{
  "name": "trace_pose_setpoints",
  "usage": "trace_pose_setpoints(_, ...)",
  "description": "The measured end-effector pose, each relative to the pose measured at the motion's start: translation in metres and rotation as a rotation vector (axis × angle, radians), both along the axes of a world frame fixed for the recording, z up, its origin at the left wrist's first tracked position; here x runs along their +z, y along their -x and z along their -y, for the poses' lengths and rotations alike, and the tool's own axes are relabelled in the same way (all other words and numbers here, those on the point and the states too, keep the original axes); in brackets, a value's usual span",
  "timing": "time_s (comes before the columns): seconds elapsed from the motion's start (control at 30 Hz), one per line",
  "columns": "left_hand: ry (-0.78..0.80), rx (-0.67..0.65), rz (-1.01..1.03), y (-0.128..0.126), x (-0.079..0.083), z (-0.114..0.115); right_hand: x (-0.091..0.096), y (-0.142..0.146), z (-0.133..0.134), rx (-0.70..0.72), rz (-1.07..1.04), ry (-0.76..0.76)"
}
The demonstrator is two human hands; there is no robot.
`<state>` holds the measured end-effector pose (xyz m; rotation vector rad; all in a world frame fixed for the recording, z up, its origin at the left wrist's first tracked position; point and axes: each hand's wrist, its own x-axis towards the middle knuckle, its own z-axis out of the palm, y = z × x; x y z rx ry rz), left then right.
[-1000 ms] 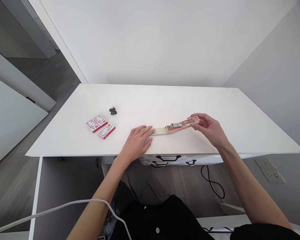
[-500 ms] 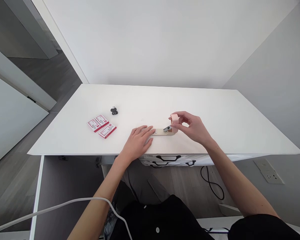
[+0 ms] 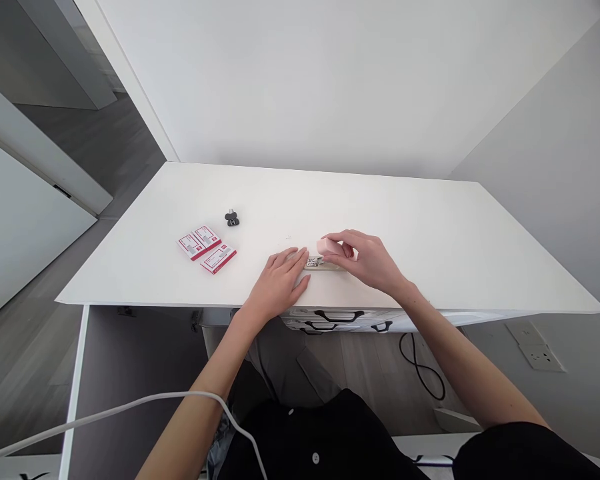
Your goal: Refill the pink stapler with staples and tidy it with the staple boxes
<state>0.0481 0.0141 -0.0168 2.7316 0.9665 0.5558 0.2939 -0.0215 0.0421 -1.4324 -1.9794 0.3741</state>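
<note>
A thin cream strip (image 3: 334, 269) lies along the white desktop, with a printed black-and-white patch (image 3: 311, 262) near its left end. My left hand (image 3: 280, 273) rests flat over that end, fingers stretched out and pressing lightly on it. Above the strip my right hand (image 3: 373, 261) pinches a pale pink band (image 3: 327, 247) between thumb and fingers, bent over toward the left. A small metal clip (image 3: 321, 261) shows in part beneath the band, beside the printed patch. The fingers hide how band, clip and strip join.
To the left on the desktop (image 3: 410, 207) lie several red-and-white cards (image 3: 219, 258). Behind them sits a small black clip-like object (image 3: 232, 218). A white cable (image 3: 145, 400) crosses my left forearm. Black-handled drawers (image 3: 339, 316) are below the front edge.
My right hand has moved left with the pink band, folding it lower over the strip toward my left hand. The metal clip is now mostly covered. My left hand stays flat on the strip.
</note>
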Motion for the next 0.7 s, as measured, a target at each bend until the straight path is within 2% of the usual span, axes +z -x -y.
trace_pose_setpoints(0.2, 0.013, 0.016, 0.006, -0.001, 0.000, 0.001, 0.002, 0.012, -0.004, 0.050, 0.134, 0.099)
trace_pose_setpoints(0.43, 0.027, 0.037, 0.020, 0.000, 0.001, 0.001, 0.002, 0.016, -0.006, 0.078, 0.190, 0.107)
trace_pose_setpoints(0.53, 0.028, 0.057, 0.044, 0.000, 0.000, 0.001, -0.001, 0.011, -0.001, 0.082, 0.183, 0.063)
trace_pose_setpoints(0.7, 0.003, 0.068, 0.113, 0.006, 0.001, 0.005, -0.015, -0.014, 0.015, -0.014, 0.195, 0.019)
